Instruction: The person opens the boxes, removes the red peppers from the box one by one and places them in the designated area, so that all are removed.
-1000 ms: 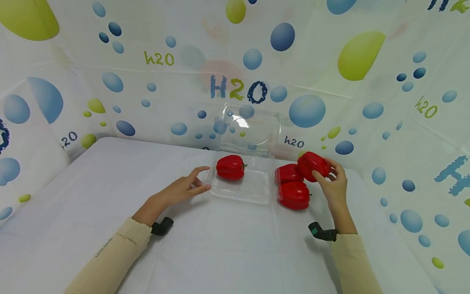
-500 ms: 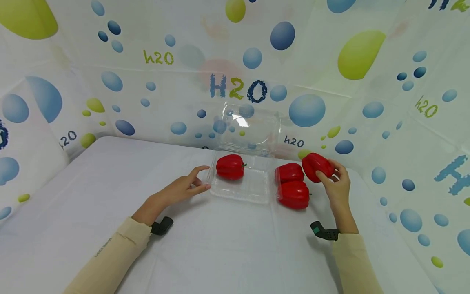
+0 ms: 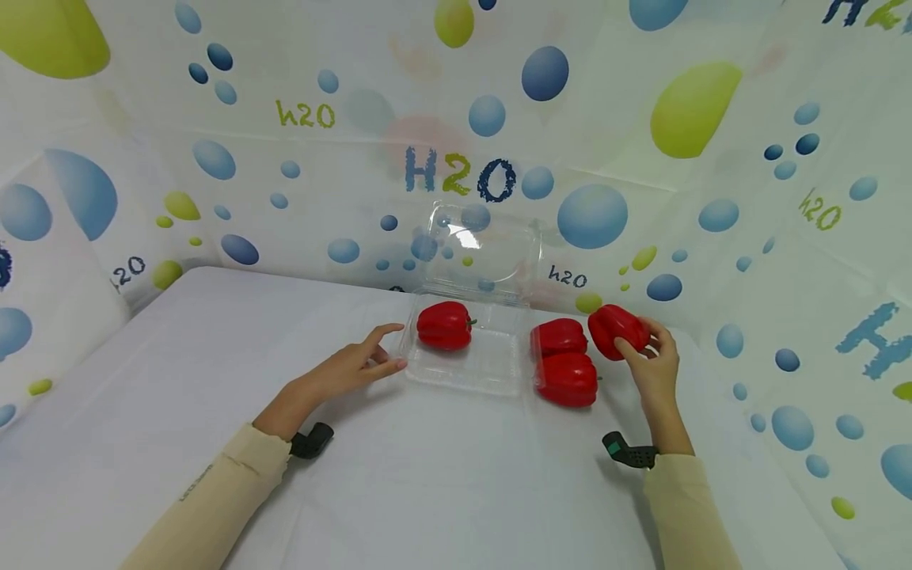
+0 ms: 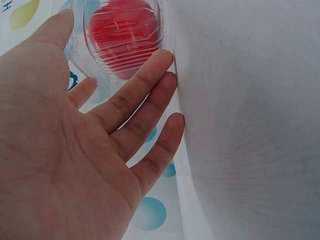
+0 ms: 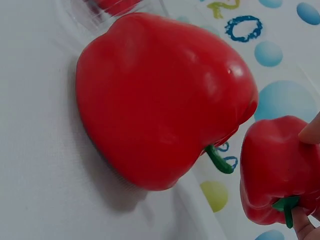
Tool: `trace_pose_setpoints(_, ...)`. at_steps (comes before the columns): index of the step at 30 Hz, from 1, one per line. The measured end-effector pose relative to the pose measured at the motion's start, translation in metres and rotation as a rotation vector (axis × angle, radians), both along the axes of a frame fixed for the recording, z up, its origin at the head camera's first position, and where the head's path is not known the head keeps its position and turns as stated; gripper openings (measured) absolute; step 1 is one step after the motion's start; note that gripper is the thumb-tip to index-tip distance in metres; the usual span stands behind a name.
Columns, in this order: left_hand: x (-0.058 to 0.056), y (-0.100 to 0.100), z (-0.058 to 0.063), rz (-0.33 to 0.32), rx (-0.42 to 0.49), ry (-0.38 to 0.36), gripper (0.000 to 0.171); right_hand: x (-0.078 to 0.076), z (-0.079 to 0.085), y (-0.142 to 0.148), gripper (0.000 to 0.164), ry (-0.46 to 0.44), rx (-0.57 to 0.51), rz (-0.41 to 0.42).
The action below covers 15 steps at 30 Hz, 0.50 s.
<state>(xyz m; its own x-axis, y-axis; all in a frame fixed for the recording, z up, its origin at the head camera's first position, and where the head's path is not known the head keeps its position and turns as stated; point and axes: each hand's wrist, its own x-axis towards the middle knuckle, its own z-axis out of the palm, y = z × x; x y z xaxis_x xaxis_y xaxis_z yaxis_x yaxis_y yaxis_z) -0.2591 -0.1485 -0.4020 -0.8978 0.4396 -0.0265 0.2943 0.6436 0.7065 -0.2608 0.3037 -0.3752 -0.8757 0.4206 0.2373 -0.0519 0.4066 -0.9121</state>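
My right hand [image 3: 657, 364] grips a red bell pepper [image 3: 617, 331] at the table's right side; its green stem [image 5: 287, 206] shows in the right wrist view. Just left of it lie two more red bell peppers, a back one [image 3: 560, 337] and a front one [image 3: 568, 380], beside the container's right wall. Inside the clear plastic container [image 3: 492, 372], another red pepper [image 3: 445, 325] lies in the left half. My left hand [image 3: 351, 366] has its fingers extended, fingertips right at the container's left wall. In the left wrist view the palm [image 4: 55, 150] holds nothing.
The container's clear hinged lid [image 3: 484, 252] stands raised at the back, against a patterned curtain [image 3: 299, 198]. White cloth covers the table [image 3: 427, 475]. A black band sits on each wrist.
My right hand has moved slightly right with its pepper, away from the two on the table, and then a little lower. The left hand has stayed at the container.
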Motion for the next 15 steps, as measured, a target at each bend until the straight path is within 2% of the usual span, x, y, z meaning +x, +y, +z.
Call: trace_pose_setpoints(15,0.001,-0.001,0.000,-0.006,0.004,0.003,0.071,-0.004,-0.012,0.007,0.056,-0.033,-0.008,0.001)
